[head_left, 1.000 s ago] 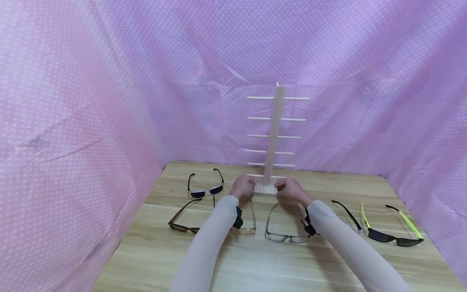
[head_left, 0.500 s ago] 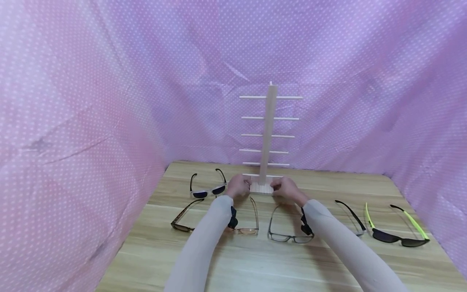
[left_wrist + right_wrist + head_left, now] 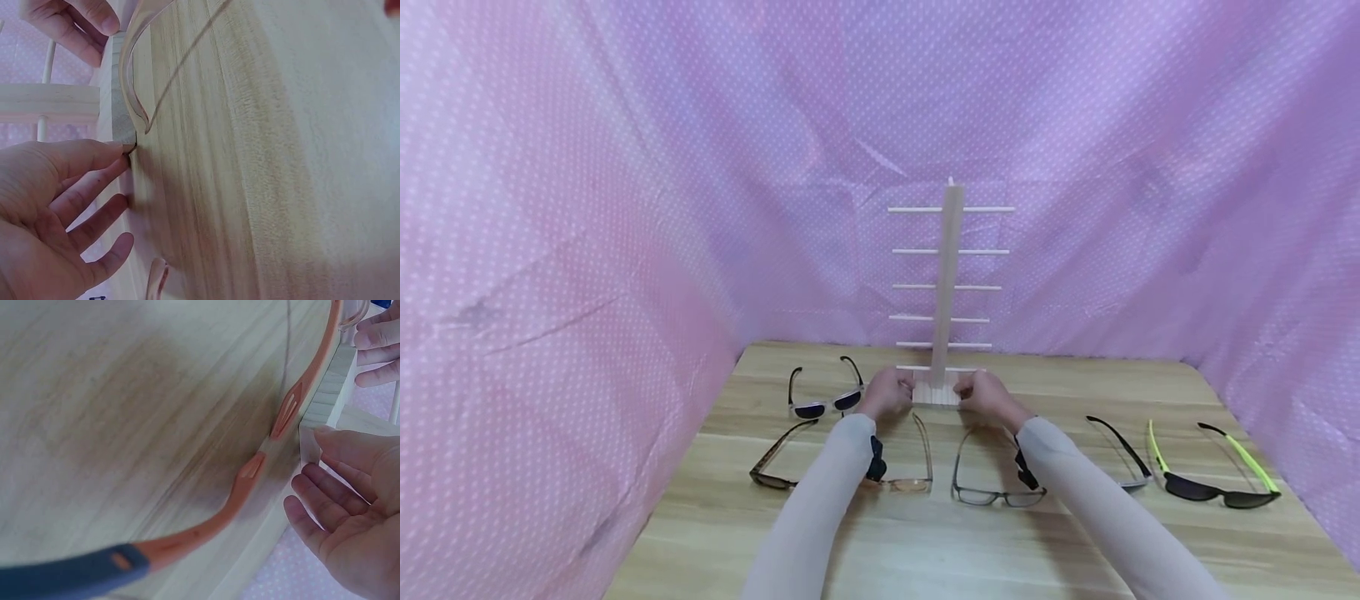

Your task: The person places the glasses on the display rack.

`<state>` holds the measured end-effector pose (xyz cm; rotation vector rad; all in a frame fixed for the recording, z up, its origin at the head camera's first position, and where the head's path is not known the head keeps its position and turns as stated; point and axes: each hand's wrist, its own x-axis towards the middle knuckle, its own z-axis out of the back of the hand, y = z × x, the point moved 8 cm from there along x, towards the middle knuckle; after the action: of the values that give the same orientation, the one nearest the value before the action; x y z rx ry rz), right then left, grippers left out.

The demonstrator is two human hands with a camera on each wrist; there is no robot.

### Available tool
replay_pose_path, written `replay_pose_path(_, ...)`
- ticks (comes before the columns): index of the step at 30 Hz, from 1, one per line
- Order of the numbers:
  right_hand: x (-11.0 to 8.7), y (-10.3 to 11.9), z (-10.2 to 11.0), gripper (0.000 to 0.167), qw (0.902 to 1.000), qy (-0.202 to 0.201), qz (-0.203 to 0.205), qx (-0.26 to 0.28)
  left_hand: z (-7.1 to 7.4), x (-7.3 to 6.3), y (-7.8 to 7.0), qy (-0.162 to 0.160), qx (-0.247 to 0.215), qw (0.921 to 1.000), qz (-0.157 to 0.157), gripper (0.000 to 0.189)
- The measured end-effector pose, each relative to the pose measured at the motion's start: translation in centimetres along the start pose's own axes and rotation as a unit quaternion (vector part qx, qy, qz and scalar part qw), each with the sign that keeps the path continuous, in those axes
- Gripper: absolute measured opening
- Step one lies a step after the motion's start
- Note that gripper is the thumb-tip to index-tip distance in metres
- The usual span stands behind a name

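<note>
1. Pink dotted cloth (image 3: 850, 100) behind and at both sides; wood table (image 3: 925, 558) across lower frame.
2. Brown glasses (image 3: 769, 481), lower left, partly behind left sleeve (image 3: 808, 512).
3. White sunglasses (image 3: 810, 411), left of centre, dark lenses, arms up toward the cloth.
4. Left hand (image 3: 886, 392), centre: thumb and index finger grip left corner of stand's base; other fingers spread in left wrist view.
5. Tan glasses (image 3: 912, 485), lower centre, partly hidden by sleeve.
6. Stand (image 3: 949, 283), centre, upright on table, six crossbars, between both hands.
7. Right hand (image 3: 988, 394), just right of centre: thumb and index finger grip right corner of base.
8. Grey glasses (image 3: 977, 497), lower centre; orange arm tips in right wrist view.
9. Black-armed glasses (image 3: 1128, 449), lower right, partly behind right sleeve (image 3: 1105, 508).
10. Lime sunglasses (image 3: 1191, 487), far lower right.
</note>
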<state>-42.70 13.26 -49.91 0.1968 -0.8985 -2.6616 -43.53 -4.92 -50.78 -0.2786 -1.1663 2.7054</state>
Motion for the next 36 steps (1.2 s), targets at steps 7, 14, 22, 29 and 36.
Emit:
replay_pose_path(7,-0.2,0.1,0.1,0.025,1.0000,-0.002,0.005,-0.006,-0.1,-0.1,-0.2,-0.002,0.004,1.0000,-0.008,0.027)
replay_pose_path(14,-0.3,-0.4,-0.1,0.024,0.9998,0.003,-0.016,0.007,0.1,-0.4,-0.3,0.014,0.010,0.9997,-0.016,0.033)
replay_pose_path(22,-0.8,0.6,0.3,0.007,0.9987,0.029,0.027,0.032,0.4,-0.8,-1.5,0.056,-0.032,0.9964,-0.055,0.040)
replay_pose_path(29,-2.1,1.8,1.4,0.045,0.9961,0.015,0.017,0.085,1.2,-2.3,-2.4,0.062,-0.067,0.9900,-0.108,0.041)
replay_pose_path(36,-3.7,4.2,1.0,0.046,0.9867,0.012,0.068,0.147,3.3,-5.0,-2.9,0.023,-0.070,0.9884,-0.133,0.033)
